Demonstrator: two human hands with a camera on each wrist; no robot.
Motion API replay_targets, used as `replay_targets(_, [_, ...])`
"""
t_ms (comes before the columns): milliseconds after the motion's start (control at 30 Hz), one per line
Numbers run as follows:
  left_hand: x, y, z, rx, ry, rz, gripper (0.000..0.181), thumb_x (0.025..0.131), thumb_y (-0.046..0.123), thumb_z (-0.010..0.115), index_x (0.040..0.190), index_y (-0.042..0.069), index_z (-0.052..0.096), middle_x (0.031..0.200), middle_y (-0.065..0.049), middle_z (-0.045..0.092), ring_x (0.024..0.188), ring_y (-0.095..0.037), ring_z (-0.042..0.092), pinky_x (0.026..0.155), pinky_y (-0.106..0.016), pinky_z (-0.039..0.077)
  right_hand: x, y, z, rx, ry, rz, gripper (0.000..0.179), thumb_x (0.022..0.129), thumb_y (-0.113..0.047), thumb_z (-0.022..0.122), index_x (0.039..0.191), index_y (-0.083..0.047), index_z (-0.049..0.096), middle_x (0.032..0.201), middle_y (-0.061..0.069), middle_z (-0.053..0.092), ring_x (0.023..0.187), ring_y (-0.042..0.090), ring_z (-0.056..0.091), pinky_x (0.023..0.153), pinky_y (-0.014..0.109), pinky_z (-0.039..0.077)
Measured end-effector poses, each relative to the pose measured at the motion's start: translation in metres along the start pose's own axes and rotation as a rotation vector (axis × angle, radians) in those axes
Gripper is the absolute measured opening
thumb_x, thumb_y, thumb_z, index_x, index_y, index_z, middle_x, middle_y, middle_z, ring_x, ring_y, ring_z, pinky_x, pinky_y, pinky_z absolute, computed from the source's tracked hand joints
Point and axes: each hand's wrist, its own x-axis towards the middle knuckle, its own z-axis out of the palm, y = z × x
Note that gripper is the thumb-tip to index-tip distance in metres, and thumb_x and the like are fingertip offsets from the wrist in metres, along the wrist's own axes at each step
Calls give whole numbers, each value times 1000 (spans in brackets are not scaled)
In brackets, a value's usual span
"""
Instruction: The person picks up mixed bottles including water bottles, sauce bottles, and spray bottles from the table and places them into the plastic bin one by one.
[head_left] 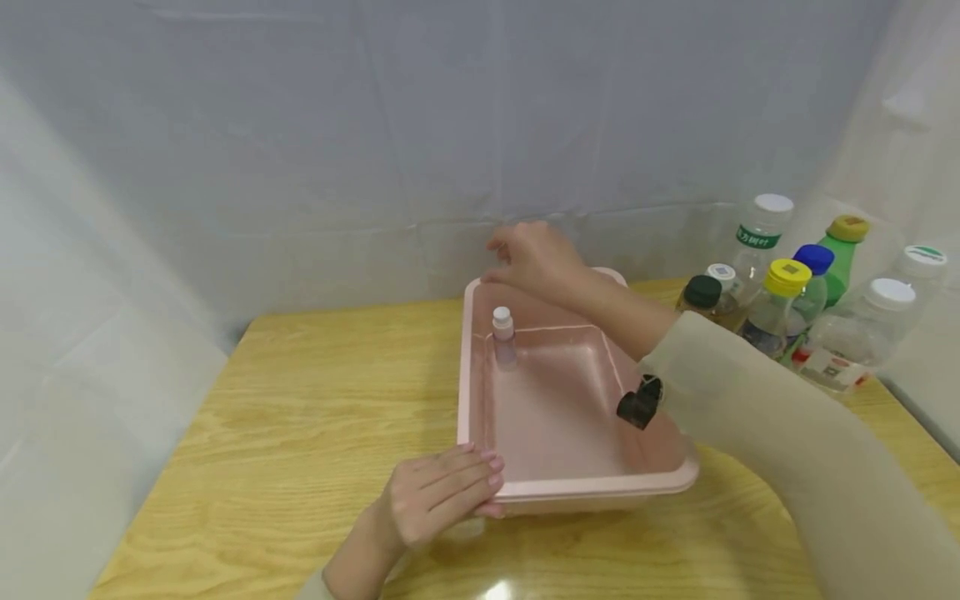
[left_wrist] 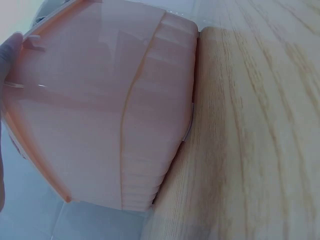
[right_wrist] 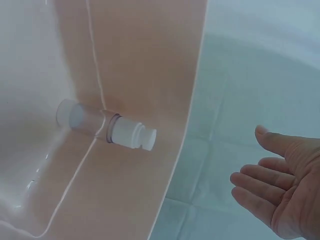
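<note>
A pink plastic basin point(head_left: 558, 417) stands on the wooden table. My left hand point(head_left: 442, 496) holds its near left corner, fingers laid across the rim and thumb below it. In the left wrist view the basin's outer wall point(left_wrist: 100, 105) shows, with a fingertip at its rim. One small clear pump bottle with a white top point(head_left: 504, 342) stands upright inside the basin, in the far left corner. Over the basin's far edge hovers my right hand point(head_left: 536, 258), beyond the bottle. Its palm is bare in the right wrist view, with the fingers loosely extended and holding nothing.
To the right of the basin several bottles stand close together, among them one with a yellow cap point(head_left: 787, 277), a green one point(head_left: 842, 258) and one with a dark cap point(head_left: 702, 292). A pale curtain point(head_left: 360, 250) hangs behind the table point(head_left: 322, 425).
</note>
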Motion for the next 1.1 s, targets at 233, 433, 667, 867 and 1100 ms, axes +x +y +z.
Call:
replay_targets(233, [1,-1,-2,5,0,3,22,87,24,67,76,5,70,71,-8,72,67,-17,71,69,-24,62,-8,-3,-12,59,50,-20,41,81,-29,76,113,-5,66,105,11,71,97,22,67,84,35,58])
replay_targets(433, [1,0,-1,3,6,2,22,86,24,67,76,4,69,72,-9,72,67,-17,71,69,-24,62,-17,0,-23,161,111,-54,41,79,-24,78,112,-2,66,105,15,70,96,24,67,85,34,58])
replay_targets(667, [0,0,-1,3,9,1,22,87,24,67,76,4,69,71,-8,72,67,-17,71,68,-24,62,-27,6,-36,217,152,-49,43,80,-22,77,114,0,64,111,17,68,98,27,67,86,35,59])
replay_targets(867, [1,-1,-1,4,5,0,22,88,23,66,77,4,69,71,-8,72,67,-16,70,68,-24,62,-37,9,-43,239,229,-92,39,81,-20,77,112,-1,66,108,16,69,95,25,69,84,35,60])
replay_targets(1100, [1,-1,-2,12,4,5,23,87,24,67,76,4,69,71,-8,72,67,-16,70,68,-23,62,-49,8,-50,226,322,-189,34,80,-17,76,108,0,68,100,16,71,89,26,70,81,36,61])
